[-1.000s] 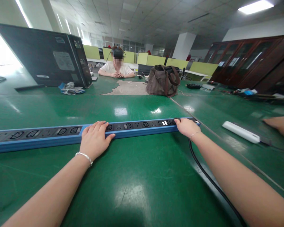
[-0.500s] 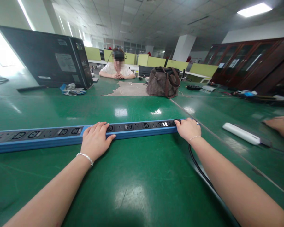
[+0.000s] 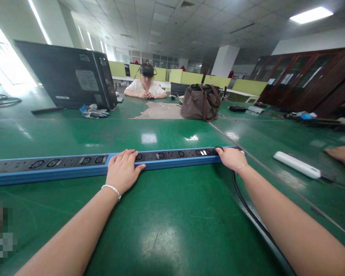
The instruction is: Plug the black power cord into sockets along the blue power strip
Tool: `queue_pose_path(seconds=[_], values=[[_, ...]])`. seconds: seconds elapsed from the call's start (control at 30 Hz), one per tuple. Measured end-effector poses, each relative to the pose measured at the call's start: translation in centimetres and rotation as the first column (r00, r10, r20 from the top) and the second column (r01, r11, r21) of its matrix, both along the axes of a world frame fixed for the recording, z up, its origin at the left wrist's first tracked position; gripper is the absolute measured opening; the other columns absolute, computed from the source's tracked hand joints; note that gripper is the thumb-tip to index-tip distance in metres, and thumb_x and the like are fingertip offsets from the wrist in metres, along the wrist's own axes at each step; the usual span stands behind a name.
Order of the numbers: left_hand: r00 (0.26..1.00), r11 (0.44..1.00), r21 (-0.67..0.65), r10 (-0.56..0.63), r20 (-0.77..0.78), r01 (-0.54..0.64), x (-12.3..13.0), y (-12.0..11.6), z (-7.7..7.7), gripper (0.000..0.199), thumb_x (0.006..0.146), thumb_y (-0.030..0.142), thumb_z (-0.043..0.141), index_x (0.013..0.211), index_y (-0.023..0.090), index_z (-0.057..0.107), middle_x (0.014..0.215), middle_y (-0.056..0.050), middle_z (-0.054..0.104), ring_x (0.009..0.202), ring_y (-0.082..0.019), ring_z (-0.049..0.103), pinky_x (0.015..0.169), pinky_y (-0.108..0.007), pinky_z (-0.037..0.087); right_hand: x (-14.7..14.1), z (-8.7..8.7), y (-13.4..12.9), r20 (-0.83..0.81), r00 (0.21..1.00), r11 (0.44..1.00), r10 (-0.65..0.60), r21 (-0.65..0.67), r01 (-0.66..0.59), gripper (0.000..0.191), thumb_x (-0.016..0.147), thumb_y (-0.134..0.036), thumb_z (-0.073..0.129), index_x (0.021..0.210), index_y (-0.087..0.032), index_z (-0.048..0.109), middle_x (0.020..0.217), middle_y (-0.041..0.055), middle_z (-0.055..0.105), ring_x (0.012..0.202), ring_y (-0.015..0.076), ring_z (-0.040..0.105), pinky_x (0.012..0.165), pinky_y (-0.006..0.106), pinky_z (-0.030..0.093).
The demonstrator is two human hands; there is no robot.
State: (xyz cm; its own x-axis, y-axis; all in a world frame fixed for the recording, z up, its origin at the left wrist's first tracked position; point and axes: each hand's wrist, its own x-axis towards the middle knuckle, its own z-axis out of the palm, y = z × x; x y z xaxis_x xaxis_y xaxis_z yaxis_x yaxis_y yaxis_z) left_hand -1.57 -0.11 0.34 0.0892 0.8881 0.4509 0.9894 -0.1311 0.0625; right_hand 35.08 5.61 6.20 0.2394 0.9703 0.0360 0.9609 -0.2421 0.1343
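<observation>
A long blue power strip (image 3: 172,163) with black sockets lies across the green table (image 3: 172,214). My left hand (image 3: 123,166) rests over its middle, fingers on the top face and thumb apart along the front edge. At the strip's right end, my right hand (image 3: 232,158) is closed around a black plug (image 3: 217,150) that sits at the last sockets. A black cable (image 3: 248,209) runs from under that hand toward the bottom right. The palm hides most of the plug.
A computer case (image 3: 71,76) and gloves (image 3: 94,111) stand back left. Behind sit a person (image 3: 146,86) and a brown bag (image 3: 200,102). On the right are a white bar-shaped object (image 3: 297,165) and another person's hand (image 3: 343,155).
The whole view has shifted slightly, so the strip and both hands appear a little farther right. Both hands keep their places on the strip and plug.
</observation>
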Motion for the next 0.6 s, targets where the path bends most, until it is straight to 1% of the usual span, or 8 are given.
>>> queue_pose_path(seconds=[0.13,0.23,0.37,0.43,0.5,0.6], values=[[1.000,1.000,-0.003,0.000,0.014,0.000,0.0,0.0,0.0,0.049,0.085,0.047,0.042,0.123,0.017,0.053,0.130,-0.013,0.055,0.124,-0.029,0.046,0.102,-0.046,0.032,0.1,0.1,0.0,-0.007,1.000,1.000,-0.001,0.000,0.001,0.057,0.094,-0.044,0.023,0.103,-0.008,0.067,0.106,0.0213,0.067,0.101,0.0285,0.063,0.084,0.036,0.046],[1.000,1.000,0.003,-0.010,0.018,0.010,-0.1,0.1,-0.1,0.050,0.085,0.047,0.043,0.123,0.017,0.053,0.130,-0.012,0.055,0.124,-0.029,0.046,0.101,-0.047,0.032,0.0,-0.1,-0.1,-0.020,1.000,1.000,-0.014,0.024,0.015,0.057,0.094,-0.044,0.023,0.099,-0.009,0.068,0.104,0.0211,0.068,0.100,0.0282,0.063,0.084,0.036,0.046],[1.000,1.000,0.013,-0.013,0.005,0.013,-0.1,0.0,-0.1,0.049,0.085,0.047,0.044,0.123,0.016,0.053,0.129,-0.012,0.056,0.123,-0.029,0.047,0.101,-0.046,0.032,-0.3,-0.8,-0.3,-0.007,0.999,0.996,-0.033,0.085,0.034,0.057,0.094,-0.043,0.024,0.097,-0.008,0.068,0.100,0.0226,0.068,0.096,0.0304,0.065,0.083,0.039,0.046],[1.000,1.000,0.014,-0.009,-0.004,0.009,0.0,0.0,0.0,0.048,0.086,0.046,0.044,0.122,0.016,0.053,0.129,-0.012,0.056,0.123,-0.028,0.047,0.101,-0.045,0.032,-0.3,-1.0,-0.3,0.015,1.000,0.994,-0.023,0.108,0.022,0.056,0.094,-0.042,0.025,0.097,-0.006,0.067,0.097,0.0238,0.068,0.094,0.0322,0.065,0.082,0.041,0.046],[1.000,1.000,0.011,-0.004,-0.006,0.004,0.1,-0.1,0.0,0.048,0.086,0.046,0.044,0.122,0.016,0.053,0.129,-0.012,0.056,0.123,-0.028,0.047,0.101,-0.045,0.032,0.0,-0.6,-0.3,0.017,1.000,0.994,-0.004,0.106,0.002,0.056,0.093,-0.041,0.026,0.096,-0.005,0.067,0.096,0.0245,0.068,0.093,0.0332,0.065,0.081,0.041,0.046],[1.000,1.000,0.005,0.004,0.002,-0.004,0.2,-0.1,0.1,0.047,0.085,0.045,0.045,0.122,0.017,0.053,0.129,-0.012,0.056,0.123,-0.029,0.046,0.101,-0.046,0.032,0.5,1.4,-0.3,-0.052,0.999,0.994,0.008,0.113,-0.002,0.056,0.094,-0.040,0.023,0.092,-0.007,0.068,0.096,0.0226,0.069,0.094,0.0312,0.065,0.079,0.037,0.046]])
